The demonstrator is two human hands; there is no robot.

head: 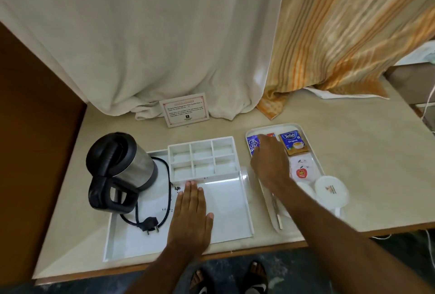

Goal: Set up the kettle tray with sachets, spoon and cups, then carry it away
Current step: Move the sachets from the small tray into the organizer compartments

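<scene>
Resting flat, palm down with fingers together and holding nothing, the left hand [191, 213] lay on the floor of the white rectangular kettle tray [244, 202], its fingertips touching the front wall of the white six-compartment sachet organiser [203, 159] that sat at the tray's back. A black-and-steel electric kettle [122, 171] stood on the tray's left part, its black cord and plug [150, 224] lying in front of it. The right hand [268, 162] reached over the second white plastic tray [303, 136] just to the right, fingers bent down onto a blue-and-purple sachet [252, 144]; whether they had pinched it could not be told. Beside it lay a blue Tetley tea sachet [292, 142] and a white sachet with a red apple mark [302, 171]. White cups [330, 190] sat at that tray's near right, and a metal spoon handle [277, 213] showed under the forearm. A printed card [184, 113] stood against the cream curtain [146, 42].
</scene>
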